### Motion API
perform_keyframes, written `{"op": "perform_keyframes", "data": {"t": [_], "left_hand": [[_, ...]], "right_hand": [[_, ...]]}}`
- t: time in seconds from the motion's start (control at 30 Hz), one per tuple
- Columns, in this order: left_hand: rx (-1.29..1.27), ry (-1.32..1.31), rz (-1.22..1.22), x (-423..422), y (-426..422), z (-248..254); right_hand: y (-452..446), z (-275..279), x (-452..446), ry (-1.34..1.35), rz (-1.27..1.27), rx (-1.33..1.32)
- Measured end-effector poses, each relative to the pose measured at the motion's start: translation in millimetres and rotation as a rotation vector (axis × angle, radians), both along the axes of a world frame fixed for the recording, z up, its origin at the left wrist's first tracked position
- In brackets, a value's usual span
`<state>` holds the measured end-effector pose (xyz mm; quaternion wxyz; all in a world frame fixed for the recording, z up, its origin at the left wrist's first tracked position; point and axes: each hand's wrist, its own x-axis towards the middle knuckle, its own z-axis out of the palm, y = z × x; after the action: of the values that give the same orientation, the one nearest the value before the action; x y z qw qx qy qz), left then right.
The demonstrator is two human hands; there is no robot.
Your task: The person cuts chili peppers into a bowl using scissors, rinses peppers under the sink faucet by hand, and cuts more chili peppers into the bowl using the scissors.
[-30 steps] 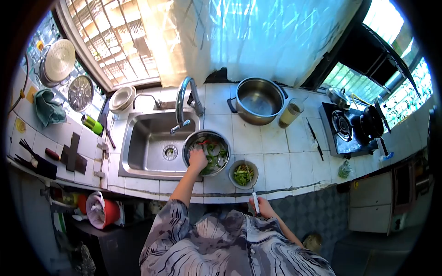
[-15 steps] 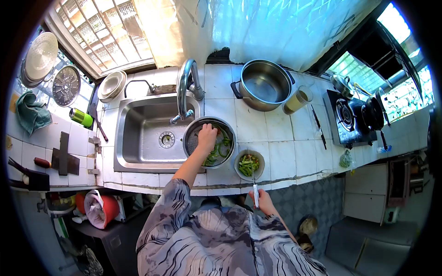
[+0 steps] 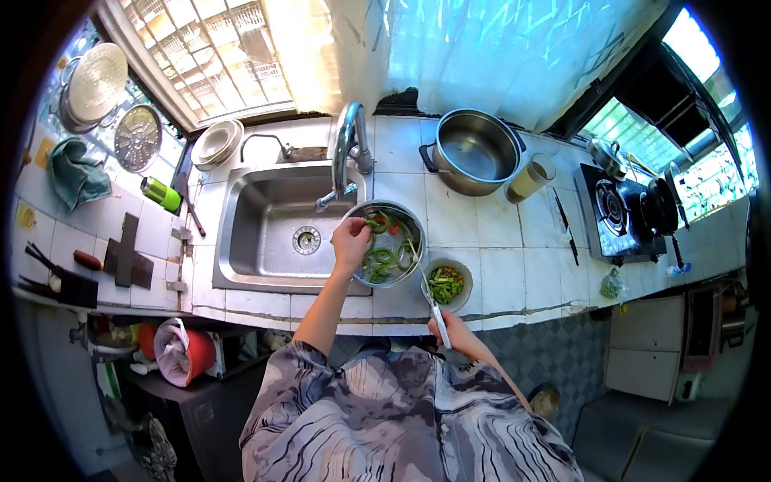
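Note:
My left hand (image 3: 351, 243) is at the left rim of a round metal basin (image 3: 414, 271), fingers pinched on a green pepper (image 3: 372, 228). More long green peppers (image 3: 385, 259) and a bit of red lie inside the basin, which overlaps the sink's right edge. Closed around the white handle of a knife (image 3: 438, 323), my right hand (image 3: 454, 331) is at the counter's front edge. The thin blade reaches up and left over the basin's right side. Just right of the blade stands a small bowl (image 3: 468, 296) of cut green pieces (image 3: 444, 284).
A steel sink (image 3: 229, 249) with a faucet (image 3: 347, 149) lies left. Behind the bowls stand a large pot (image 3: 479, 153) and a glass jar (image 3: 530, 178). A chopstick-like dark stick (image 3: 565, 225) and a gas stove (image 3: 612, 210) are to the right.
My left hand has risen from inside the basin to its left rim, holding a green pepper. The knife has swung from the small bowl to over the basin.

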<state>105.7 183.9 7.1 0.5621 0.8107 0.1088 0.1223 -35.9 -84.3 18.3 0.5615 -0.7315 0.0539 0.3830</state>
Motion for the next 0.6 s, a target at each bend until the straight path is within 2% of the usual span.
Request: {"op": "perform_keyframes", "data": {"t": [0.07,0.13,0.2,0.27,0.37,0.4,0.47,0.53,0.6], "left_hand": [[-0.706,0.037,0.088,-13.3,-1.3,20.0],[-0.706,-0.005,0.141,-24.8,1.0,26.5],[-0.683,-0.016,0.181,-36.3,2.5,32.6],[-0.633,-0.029,0.187,-47.6,2.1,40.5],[-0.242,-0.015,0.138,-64.4,-2.0,46.4],[-0.240,-0.013,0.130,-70.2,-4.0,48.6],[0.075,0.008,0.059,-81.1,-11.0,58.9],[0.118,-0.001,0.001,-86.5,-19.5,58.6],[0.233,-0.028,-0.084,-91.5,-31.4,63.6]], "right_hand": [[11.7,2.6,10.7,-0.126,0.038,-0.037],[21.4,9.2,14.7,-0.178,0.083,-0.070],[29.9,16.0,16.4,-0.290,0.132,-0.218],[36.4,24.3,17.8,-0.336,0.171,-0.245],[39.5,42.3,15.7,-0.346,0.194,-0.216],[38.2,45.4,14.1,-0.320,0.190,-0.159],[29.4,32.6,10.2,-0.327,0.159,-0.178],[18.7,28.3,2.6,-0.324,0.118,-0.202],[7.4,32.5,-0.8,-0.264,0.149,-0.350]]}}
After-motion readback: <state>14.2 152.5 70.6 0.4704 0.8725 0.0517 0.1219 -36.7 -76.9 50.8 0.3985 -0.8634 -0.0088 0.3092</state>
